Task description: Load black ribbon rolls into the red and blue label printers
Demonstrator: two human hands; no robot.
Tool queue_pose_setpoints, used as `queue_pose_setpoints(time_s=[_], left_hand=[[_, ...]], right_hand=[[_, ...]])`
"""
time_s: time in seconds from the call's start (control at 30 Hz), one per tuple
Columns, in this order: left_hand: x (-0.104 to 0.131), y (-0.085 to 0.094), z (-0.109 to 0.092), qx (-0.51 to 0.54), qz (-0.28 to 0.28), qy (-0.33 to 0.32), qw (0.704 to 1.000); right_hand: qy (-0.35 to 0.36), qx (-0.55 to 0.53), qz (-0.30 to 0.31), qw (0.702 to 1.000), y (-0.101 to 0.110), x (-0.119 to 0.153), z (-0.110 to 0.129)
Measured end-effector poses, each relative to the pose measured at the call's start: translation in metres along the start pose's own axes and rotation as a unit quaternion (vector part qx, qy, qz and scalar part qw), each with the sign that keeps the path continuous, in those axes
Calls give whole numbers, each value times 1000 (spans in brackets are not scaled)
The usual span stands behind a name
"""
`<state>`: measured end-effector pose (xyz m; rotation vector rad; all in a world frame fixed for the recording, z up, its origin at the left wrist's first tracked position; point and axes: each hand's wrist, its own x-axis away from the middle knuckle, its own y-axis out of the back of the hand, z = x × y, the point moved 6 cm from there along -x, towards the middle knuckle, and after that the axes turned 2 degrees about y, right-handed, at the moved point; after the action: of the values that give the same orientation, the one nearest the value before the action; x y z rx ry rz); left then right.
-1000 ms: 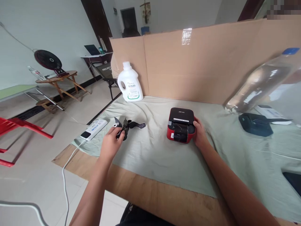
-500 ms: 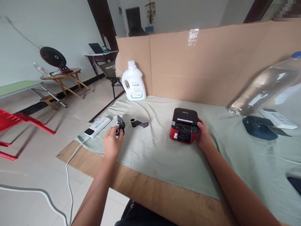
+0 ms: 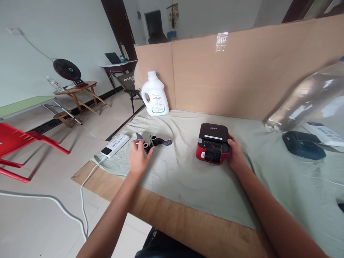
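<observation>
My left hand (image 3: 139, 160) has its thumb and fingers apart, right at a small black roll of tape-like ribbon (image 3: 146, 146) lying on the cloth; its fingertips partly cover this roll. Touching or just behind it is a second black roll (image 3: 154, 139), whose loose dark strip trails to the right. My right hand (image 3: 236, 154) grips the right side of a red and black label printer (image 3: 214, 142); some of those fingers are hidden behind it. A dark glossy strip hangs over the printer's front.
A white detergent jug (image 3: 156, 94) stands against the cardboard panel (image 3: 228, 75). On the left lies a white power strip (image 3: 115, 145) with its cable running over the edge. A dark blue device (image 3: 303, 145) and a clear plastic-wrapped bundle (image 3: 303, 100) are at the right.
My left hand has carried the small roll rightward, close to the other roll, and its fingers have spread. My right hand stays on the printer. The view has shifted slightly.
</observation>
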<state>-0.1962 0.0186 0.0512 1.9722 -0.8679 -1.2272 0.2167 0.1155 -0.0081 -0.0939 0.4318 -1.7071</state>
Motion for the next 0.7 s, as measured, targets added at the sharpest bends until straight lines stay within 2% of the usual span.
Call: queue_pose_setpoints(time_s=[0.07,0.1,0.17,0.2,0.27,0.3,0.37,0.47,0.57,0.63,0.7], left_hand=[[4,10,-25,60,-17,-37,997],[4,9,-44,110,-4,-62,992],[3,-7,-89,229,84,-93,965],[2,-22,-112,294,148,-88,940],[-2,-55,-155,409,274,-28,870],[-3,-72,-173,448,329,13,831],[-7,-97,-195,487,398,90,772],[-10,-118,-203,520,459,146,706],[-9,-125,-199,557,496,142,651],[-9,-127,-195,566,498,140,642],[-9,-129,-194,563,493,142,648]], right_hand=[[-2,4,-3,1000,0,0,-1],[-3,7,-3,1000,0,0,-1],[1,12,-4,1000,0,0,0],[3,13,-4,1000,0,0,1],[5,16,-1,1000,-1,0,3],[4,18,2,1000,-2,0,4],[2,22,7,1000,-3,0,5],[-2,21,7,1000,-4,1,5],[-6,13,-2,1000,-3,1,4],[-5,13,-8,1000,-3,0,4],[-6,19,-9,1000,-3,0,4]])
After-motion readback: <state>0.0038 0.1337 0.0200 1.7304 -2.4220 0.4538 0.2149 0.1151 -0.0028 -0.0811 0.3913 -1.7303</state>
